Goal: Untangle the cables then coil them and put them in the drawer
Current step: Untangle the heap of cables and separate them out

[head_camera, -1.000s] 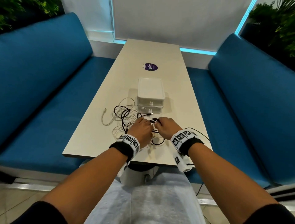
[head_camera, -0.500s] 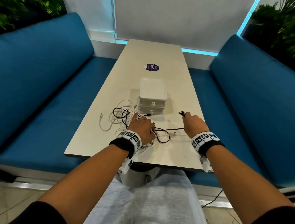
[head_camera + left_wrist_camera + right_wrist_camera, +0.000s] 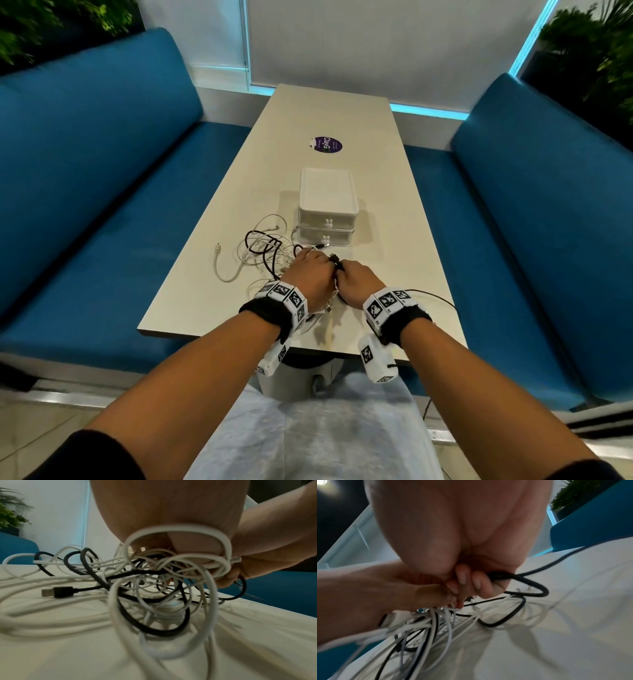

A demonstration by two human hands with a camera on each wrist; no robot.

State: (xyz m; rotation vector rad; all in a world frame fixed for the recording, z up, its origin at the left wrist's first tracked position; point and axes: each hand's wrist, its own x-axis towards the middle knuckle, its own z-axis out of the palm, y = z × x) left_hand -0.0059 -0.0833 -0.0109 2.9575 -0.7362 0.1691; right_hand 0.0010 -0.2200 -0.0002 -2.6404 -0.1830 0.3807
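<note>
On the long cream table [image 3: 342, 113] at centre frame, a white two-tier plastic drawer box [image 3: 327, 209] sits directly beyond a tangle of white and black cables [image 3: 263, 251]. The heap spreads left of the two hands, which meet at lower centre. The left hand [image 3: 308, 277], nearer the heap, clutches white loops; the right hand [image 3: 356, 282] curls round a black cable [image 3: 527, 586] trailing right.
</note>
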